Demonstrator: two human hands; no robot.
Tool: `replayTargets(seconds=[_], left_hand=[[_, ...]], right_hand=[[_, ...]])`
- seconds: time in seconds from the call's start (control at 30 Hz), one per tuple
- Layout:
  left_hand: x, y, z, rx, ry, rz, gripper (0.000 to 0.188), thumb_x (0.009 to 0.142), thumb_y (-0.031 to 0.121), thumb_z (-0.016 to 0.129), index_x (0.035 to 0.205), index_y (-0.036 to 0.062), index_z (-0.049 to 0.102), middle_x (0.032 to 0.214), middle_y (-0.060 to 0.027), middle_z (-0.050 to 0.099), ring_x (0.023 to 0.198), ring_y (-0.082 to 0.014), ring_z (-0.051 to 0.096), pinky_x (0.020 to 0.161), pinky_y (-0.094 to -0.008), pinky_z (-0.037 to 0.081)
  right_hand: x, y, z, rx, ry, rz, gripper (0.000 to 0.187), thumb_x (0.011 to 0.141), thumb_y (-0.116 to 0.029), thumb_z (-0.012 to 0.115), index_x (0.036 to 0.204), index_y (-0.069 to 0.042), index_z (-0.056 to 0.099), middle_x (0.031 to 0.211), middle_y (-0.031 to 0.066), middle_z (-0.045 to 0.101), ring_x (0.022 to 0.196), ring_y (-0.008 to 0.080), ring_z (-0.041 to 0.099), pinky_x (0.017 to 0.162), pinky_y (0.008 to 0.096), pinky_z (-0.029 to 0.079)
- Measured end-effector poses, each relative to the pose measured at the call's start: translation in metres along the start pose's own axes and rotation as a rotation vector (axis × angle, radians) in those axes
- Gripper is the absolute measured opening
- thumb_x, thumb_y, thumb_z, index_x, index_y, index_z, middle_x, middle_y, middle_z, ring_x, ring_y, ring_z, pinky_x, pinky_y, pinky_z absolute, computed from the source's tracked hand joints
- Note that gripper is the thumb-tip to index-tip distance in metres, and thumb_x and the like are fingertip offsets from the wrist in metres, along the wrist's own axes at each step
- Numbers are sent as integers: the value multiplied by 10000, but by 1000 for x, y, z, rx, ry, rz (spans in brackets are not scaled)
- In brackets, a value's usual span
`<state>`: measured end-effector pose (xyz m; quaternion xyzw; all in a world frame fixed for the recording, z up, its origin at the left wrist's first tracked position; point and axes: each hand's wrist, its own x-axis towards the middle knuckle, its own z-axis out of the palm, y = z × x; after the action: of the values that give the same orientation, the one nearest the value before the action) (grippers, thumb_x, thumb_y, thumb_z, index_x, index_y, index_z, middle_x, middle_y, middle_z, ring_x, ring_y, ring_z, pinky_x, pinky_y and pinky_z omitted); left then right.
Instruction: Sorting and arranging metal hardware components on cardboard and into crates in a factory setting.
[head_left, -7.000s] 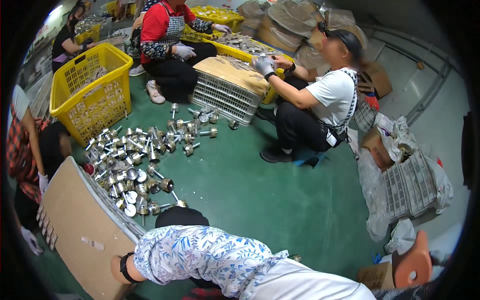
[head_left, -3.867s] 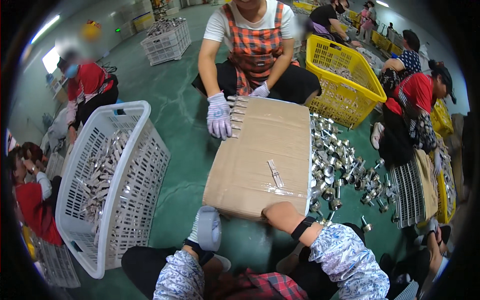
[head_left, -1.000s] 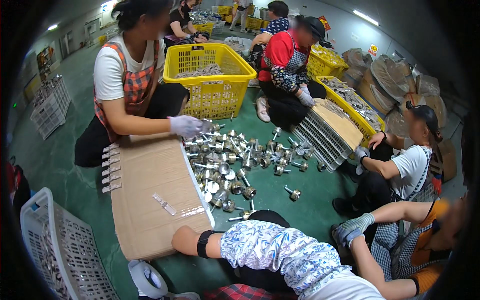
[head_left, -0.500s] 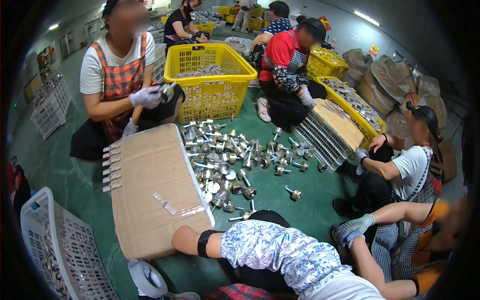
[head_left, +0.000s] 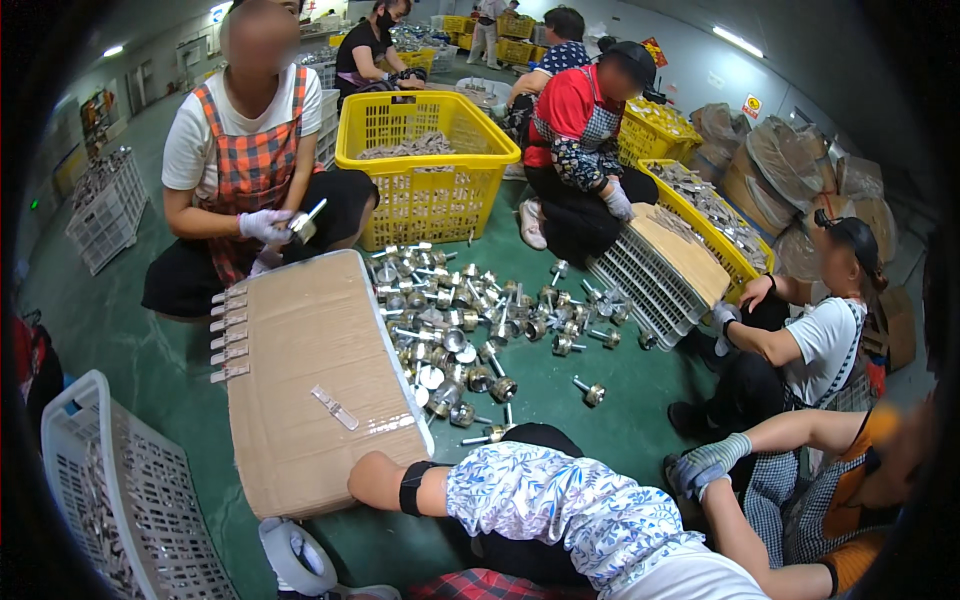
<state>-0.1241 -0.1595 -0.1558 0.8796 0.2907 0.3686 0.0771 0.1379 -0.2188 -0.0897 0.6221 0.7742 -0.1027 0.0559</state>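
Note:
Neither of my hands shows in the picture. At the lower middle, an arm in a white sleeve with blue floral print (head_left: pixel 540 505) reaches leftward. Its bent, bare end with a black band (head_left: pixel 410 487) lies by a cardboard-topped board (head_left: pixel 310 430); no hand shows there, and I cannot tell whose arm it is. On the board rests a flat, light metal strip (head_left: pixel 334 408), and several similar strips (head_left: pixel 230 335) line its left edge. Beyond it lies a heap of shiny metal cups with stems (head_left: pixel 450 330). A co-worker's gloved hands hold one such stemmed cup (head_left: pixel 303 228).
A white crate of metal strips (head_left: pixel 160 500) stands at the left. Yellow crates (head_left: pixel 430 200) stand beyond the heap. Co-workers sit around it, one with a cardboard-topped crate (head_left: pixel 650 285). A grey curved thing (head_left: pixel 300 560) and red plaid cloth (head_left: pixel 500 588) lie near the bottom edge.
The co-worker at the left has lowered the stemmed cup from chest height to the lap, and its stem now points up. The whole view has shifted slightly. The floral sleeve has hardly moved.

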Motion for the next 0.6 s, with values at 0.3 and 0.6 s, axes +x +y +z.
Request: replayTargets(seconds=[0.3, 0.6], left_hand=[[11, 10, -9, -52, -68, -25, 305, 716, 155, 604, 975, 5, 544, 943, -203, 549, 906, -377, 504, 834, -425, 430], [39, 38, -42, 10, -293, 78, 446, 679, 169, 637, 1068, -30, 549, 1056, -259, 554, 1050, -453, 498, 954, -491, 401]], right_hand=[[0, -2, -10, 17, -104, 30, 164, 812, -126, 587, 866, -108, 740, 876, 93, 710, 842, 276, 685, 631, 389, 522], [3, -1, 0, 33, -85, 87, 172, 817, -147, 588, 896, -114, 738, 893, 85, 712, 859, 275, 681, 658, 384, 520]])
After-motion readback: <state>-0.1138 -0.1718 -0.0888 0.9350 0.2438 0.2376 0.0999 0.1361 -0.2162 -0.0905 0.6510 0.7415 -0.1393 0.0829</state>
